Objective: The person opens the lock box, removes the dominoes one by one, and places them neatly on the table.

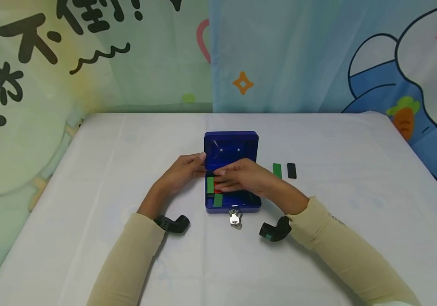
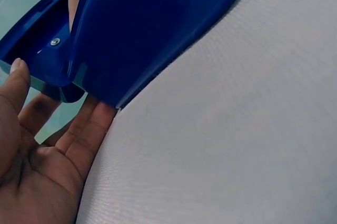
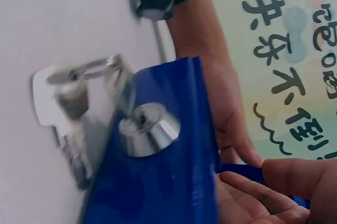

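Observation:
A blue metal cash box (image 1: 231, 131) stands with its lid raised, a small lock and keys (image 1: 235, 219) hanging at its front. At the lid's left edge is my left hand (image 1: 188, 167); in the left wrist view its thumb is at the lid's edge and its fairly straight fingers touch the back corner. My right hand (image 1: 246, 176) reaches over the box's inside, thumb and index tips together on a black block (image 1: 210, 173) at the back left. Green blocks (image 1: 210, 185) lie at the left inside, with a red block (image 1: 216, 187) partly hidden under the right fingers.
To the right of the box, a green block (image 1: 277, 170) and a black block (image 1: 291, 170) lie on the white tablecloth (image 1: 317, 140). A printed curtain (image 1: 279, 55) hangs behind the table. Black wrist cameras (image 1: 275, 230) are strapped to both wrists.

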Available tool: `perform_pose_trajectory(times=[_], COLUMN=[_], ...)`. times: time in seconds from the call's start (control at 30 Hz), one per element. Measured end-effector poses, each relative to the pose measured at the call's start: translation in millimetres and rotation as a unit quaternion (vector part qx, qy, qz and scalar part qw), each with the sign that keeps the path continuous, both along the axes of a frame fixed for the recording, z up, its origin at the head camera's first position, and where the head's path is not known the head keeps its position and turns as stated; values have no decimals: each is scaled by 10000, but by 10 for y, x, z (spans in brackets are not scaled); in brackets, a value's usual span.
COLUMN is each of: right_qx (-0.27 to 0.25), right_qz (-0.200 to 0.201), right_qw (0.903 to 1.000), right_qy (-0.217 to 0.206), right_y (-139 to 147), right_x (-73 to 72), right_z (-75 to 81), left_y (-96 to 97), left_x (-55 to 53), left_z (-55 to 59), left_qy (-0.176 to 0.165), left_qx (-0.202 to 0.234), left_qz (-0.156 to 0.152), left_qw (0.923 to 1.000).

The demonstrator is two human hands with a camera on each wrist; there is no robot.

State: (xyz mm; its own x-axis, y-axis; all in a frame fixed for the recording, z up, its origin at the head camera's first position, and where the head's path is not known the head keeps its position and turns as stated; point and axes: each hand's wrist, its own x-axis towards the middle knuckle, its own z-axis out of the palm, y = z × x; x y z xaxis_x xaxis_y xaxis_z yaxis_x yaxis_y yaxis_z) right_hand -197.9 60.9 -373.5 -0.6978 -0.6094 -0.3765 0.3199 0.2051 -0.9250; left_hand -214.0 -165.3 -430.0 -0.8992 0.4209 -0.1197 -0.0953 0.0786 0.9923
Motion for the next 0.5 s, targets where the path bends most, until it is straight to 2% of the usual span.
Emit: perform_pose_trajectory(times=[0.27, 0.4, 0.5], right_qx=[-311, -155, 16], right_qz=[-194, -22, 200], right_qw=[9975, 9984, 9992], right_qy=[-603, -546, -341], right_y=[-33, -17, -4], right_x=[2, 21, 26], right_z=[73, 71, 53], left_y=[-13, -5, 0], left_x=[1, -6, -8], left_z=[-2, -8, -14], left_qy=[-86, -110, -75], left_qx=[171, 323, 328], left_qz=[32, -14, -32], left_qw=[9998, 9994, 9994])
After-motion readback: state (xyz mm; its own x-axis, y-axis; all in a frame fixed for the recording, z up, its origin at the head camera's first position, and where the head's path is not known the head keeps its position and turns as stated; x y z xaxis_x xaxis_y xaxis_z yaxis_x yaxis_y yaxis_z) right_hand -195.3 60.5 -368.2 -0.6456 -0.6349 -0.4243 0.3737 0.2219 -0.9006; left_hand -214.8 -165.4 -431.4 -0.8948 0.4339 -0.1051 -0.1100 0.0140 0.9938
